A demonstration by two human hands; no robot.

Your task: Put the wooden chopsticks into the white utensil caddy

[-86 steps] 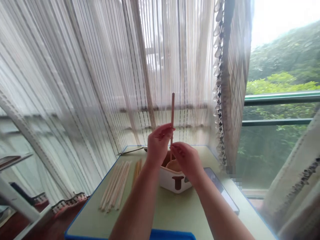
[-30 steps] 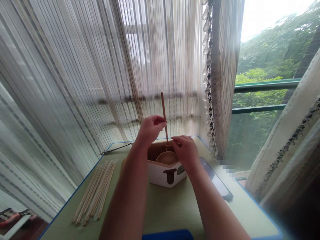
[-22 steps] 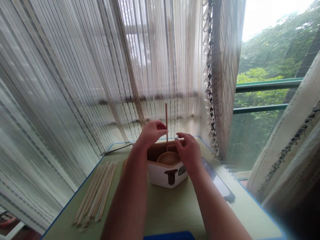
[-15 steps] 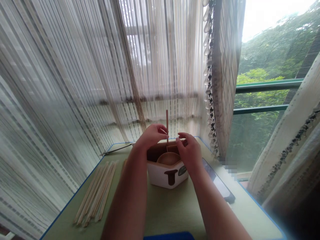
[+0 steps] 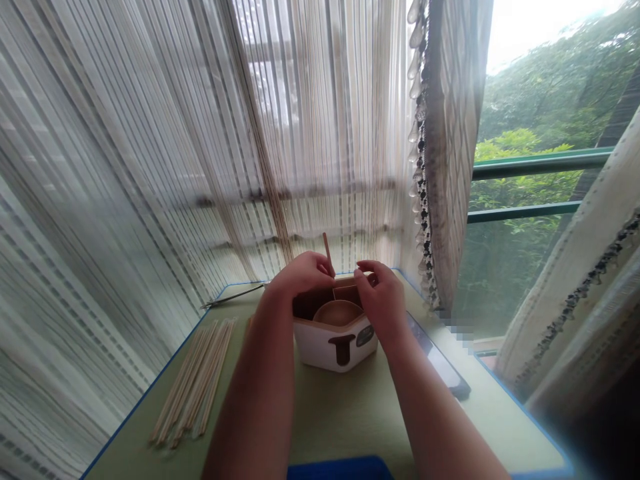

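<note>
A white holder box (image 5: 334,343) with a brown inside stands on the pale green table (image 5: 350,413), a round wooden spoon bowl (image 5: 338,312) resting in it. My left hand (image 5: 299,277) pinches a thin brown chopstick (image 5: 327,253) that stands almost upright in a rear compartment, only its top showing above my fingers. My right hand (image 5: 383,300) hovers at the box's right rear corner, fingers curled over the rim, thumb and forefinger close together with nothing visible between them.
A row of several pale chopsticks (image 5: 193,383) lies on the table's left side. A dark metal utensil (image 5: 233,299) lies near the back left. A black phone (image 5: 440,360) sits right of the box. Striped curtains (image 5: 200,133) hang behind; a blue object (image 5: 340,469) is at the near edge.
The chopstick has sunk steadily lower into the box; far less of it now stands above my left hand. Both hands have dropped closer to the box's rim.
</note>
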